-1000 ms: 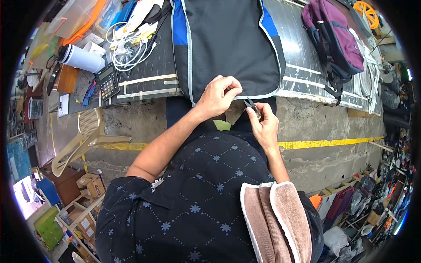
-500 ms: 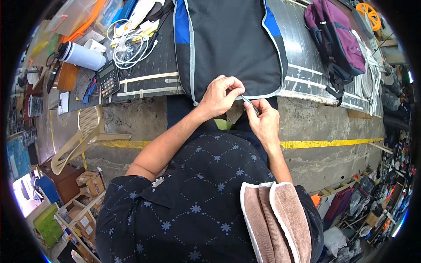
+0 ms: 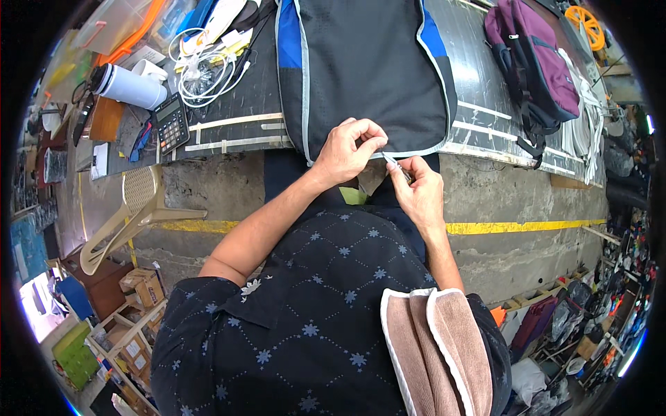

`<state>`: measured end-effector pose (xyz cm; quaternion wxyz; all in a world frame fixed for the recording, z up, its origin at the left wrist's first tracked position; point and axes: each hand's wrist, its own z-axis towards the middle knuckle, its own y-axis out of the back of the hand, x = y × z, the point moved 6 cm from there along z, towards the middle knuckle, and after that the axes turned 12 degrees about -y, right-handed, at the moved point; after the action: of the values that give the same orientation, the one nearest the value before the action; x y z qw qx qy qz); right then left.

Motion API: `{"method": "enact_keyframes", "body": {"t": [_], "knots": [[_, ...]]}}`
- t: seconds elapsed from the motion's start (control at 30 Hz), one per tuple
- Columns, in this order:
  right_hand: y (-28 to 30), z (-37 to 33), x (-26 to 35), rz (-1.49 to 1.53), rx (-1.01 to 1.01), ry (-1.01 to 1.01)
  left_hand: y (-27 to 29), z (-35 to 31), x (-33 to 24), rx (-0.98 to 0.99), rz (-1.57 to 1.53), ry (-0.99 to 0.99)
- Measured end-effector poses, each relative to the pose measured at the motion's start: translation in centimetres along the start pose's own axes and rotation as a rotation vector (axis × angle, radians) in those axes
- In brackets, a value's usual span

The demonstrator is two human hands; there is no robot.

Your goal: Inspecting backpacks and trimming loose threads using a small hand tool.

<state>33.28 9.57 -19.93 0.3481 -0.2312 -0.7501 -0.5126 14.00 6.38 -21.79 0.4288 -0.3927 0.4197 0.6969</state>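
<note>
A black fabric piece [image 3: 371,69] with blue side panels and pale grey edge binding lies on the table, its lower edge at the table's front. My left hand [image 3: 347,149] is closed in a pinch over that lower edge; whatever lies between thumb and finger is too small to make out. Close by on the right, my right hand [image 3: 420,191] is wrapped round a small pointed metal tool [image 3: 390,159]. Its tip points at the bound edge beside my left fingertips. Most of the tool is hidden in my palm.
On the dark table [image 3: 236,132], a calculator [image 3: 171,123], a bottle [image 3: 132,87] and a coiled white cable [image 3: 208,90] stand left. A purple backpack [image 3: 538,62] lies right. A beige plastic chair [image 3: 142,208] is at lower left. A brown towel [image 3: 440,347] hangs over my right shoulder.
Both hands stay at the bound edge in nearly the same pose. The right hand and its tool have shifted very slightly; the view has moved a touch.
</note>
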Motion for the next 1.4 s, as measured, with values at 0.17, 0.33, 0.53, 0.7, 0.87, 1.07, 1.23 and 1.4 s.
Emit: {"method": "enact_keyframes", "body": {"t": [0.17, 0.33, 0.53, 0.7, 0.87, 1.07, 1.23, 1.4], "knots": [[-0.3, 0.3, -0.3, -0.023, -0.011, 0.013, -0.2, 0.0, 0.0, 0.003, -0.014, -0.005], [-0.5, 0.3, -0.5, -0.028, 0.008, 0.01, 0.1, -0.3, 0.3, -0.013, -0.065, 0.018], [-1.0, 1.4, -4.2, 0.351, 0.187, -0.199, 6.0, -1.8, -4.0, -0.409, -0.103, -0.022], [-3.6, 2.2, -5.3, 0.633, 0.155, -0.167, 10.2, -3.9, -3.3, -0.002, 0.863, 0.21], [-3.8, 2.9, -4.8, 0.919, 0.164, -0.295, 9.7, -5.0, 0.6, -0.171, 0.471, 0.229], [-5.0, 3.8, -5.4, 1.006, 0.098, -0.303, 9.2, -2.2, 1.2, -0.356, 0.703, -0.036], [-4.2, 3.6, -6.6, 0.974, 0.077, -0.297, 6.6, 0.1, -6.5, -0.214, 0.673, -0.517], [-4.4, 3.6, -7.0, 0.997, 0.095, -0.282, 1.0, 0.0, -5.9, 0.034, 0.585, -0.452]]}}
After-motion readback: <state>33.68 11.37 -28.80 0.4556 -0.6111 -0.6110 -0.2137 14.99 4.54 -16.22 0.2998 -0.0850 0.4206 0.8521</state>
